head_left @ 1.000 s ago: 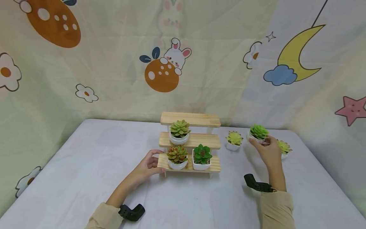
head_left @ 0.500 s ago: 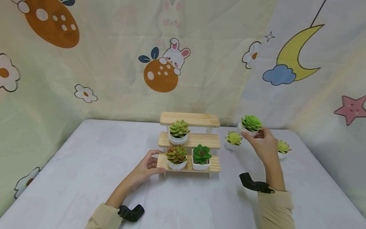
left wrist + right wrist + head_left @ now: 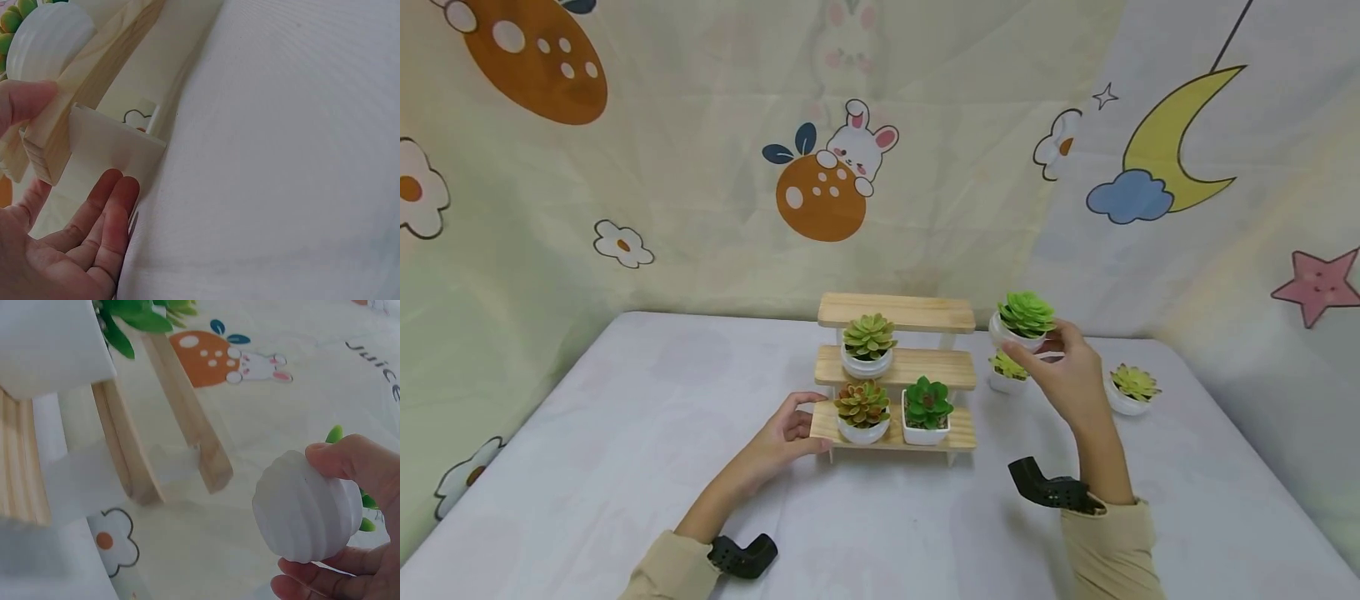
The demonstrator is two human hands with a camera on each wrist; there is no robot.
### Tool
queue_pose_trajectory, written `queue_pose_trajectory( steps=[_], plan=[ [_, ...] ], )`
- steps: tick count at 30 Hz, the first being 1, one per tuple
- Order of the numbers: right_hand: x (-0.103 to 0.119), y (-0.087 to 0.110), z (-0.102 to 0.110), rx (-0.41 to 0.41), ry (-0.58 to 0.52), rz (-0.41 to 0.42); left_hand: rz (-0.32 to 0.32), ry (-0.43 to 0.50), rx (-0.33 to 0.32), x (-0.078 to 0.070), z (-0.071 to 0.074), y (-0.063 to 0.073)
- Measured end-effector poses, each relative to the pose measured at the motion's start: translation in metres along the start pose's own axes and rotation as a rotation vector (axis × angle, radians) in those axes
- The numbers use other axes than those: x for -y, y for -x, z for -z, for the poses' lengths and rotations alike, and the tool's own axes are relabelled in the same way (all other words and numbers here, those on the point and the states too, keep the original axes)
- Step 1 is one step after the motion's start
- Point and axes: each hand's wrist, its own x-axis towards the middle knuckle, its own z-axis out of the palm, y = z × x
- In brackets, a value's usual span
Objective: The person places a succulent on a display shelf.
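Head view, white tabletop (image 3: 625,433), cartoon-print backdrop (image 3: 700,100), wooden stand (image 3: 936,368)

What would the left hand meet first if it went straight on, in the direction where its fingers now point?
Probably the white leg under the board: two fingertips of the left hand point at it. Depth is unclear; they may be touching it.

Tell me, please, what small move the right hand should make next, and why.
Probably the right hand should carry its potted succulent left toward the wooden stand: the hand holds it aloft just right of the stand, whose top tier is bare.
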Motion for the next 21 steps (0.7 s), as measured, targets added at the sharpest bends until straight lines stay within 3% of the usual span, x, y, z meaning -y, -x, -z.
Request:
queue_pose_trajectory(
  steps=[9,15,21],
  plan=[
    [0.019,0.005,-0.02,0.088,-0.013,0.064,0.007,-0.007,-0.004,0.001,0.001,0.001],
    [0.021,0.005,-0.038,0.133,-0.019,0.127,0.0,-0.002,0.0,0.0,0.001,0.0],
    [0.02,0.005,-0.047,0.184,0.025,0.135,-0.004,0.003,0.005,0.001,0.001,-0.001]
  ],
)
